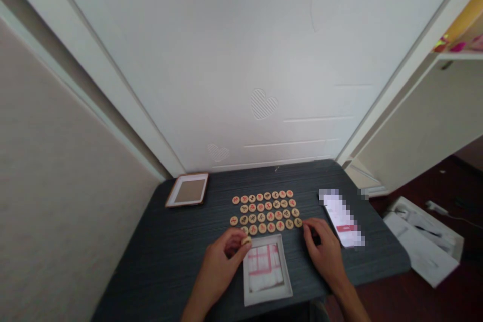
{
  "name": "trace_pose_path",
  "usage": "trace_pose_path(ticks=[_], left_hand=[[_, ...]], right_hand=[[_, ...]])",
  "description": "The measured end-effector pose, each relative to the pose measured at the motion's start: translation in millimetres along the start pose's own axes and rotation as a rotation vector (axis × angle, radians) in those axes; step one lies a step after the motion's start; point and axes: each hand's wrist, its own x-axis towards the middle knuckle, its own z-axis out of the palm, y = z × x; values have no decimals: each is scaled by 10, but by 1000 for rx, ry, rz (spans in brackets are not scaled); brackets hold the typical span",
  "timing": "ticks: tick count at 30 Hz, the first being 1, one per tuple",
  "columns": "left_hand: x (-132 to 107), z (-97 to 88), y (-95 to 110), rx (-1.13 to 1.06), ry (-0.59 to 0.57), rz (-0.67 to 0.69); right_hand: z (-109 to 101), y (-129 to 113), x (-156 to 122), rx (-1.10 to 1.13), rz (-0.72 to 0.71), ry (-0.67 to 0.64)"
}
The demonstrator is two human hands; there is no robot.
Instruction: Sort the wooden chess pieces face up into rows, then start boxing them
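Observation:
My left hand (226, 254) pinches a round wooden Chinese chess piece (246, 240) between thumb and fingers, just over the upper left corner of a white box (287, 282). Inside the box lies a sheet with red lines (264, 264), possibly under clear wrap. My right hand (325, 249) rests at the right end of the piece rows, fingers bent and thumb a little apart. Its fingertips are close beside the end piece (298, 222); whether they touch cannot be seen. Several wooden pieces with red or black characters, such as one red piece (270, 216), lie flat in rows.
A brown-edged box lid (206, 188) lies at the back left of the dark table (151, 256). To the right is a phone (341, 219) with a lit, blurred screen. A white panel (226, 60) rises behind the table. An open white box (426, 246) stands lower right.

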Motion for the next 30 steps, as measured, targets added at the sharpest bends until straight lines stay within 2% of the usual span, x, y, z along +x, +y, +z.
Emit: trace_pose_path(ticks=[4,8,12,15,20,25,30], left_hand=[[-62,55,-13,-40,-17,-13],[-125,73,-4,-67,-17,-13],[-171,96,40,-117,-49,-38],[-202,126,116,-144,-94,-48],[-250,135,154,-141,-152,-22],[-261,57,-92,10,-22,-9],[-298,64,-284,294,82,-13]], right_hand=[[-15,-61,-17,2,5,21],[18,-296,-106,72,-5,13],[118,-696,-198,230,-19,-144],[210,-956,-202,339,34,-250],[336,-1098,-158,489,151,-344],[429,-1079,-168,502,229,-326],[607,-1115,-163,426,274,-347]])
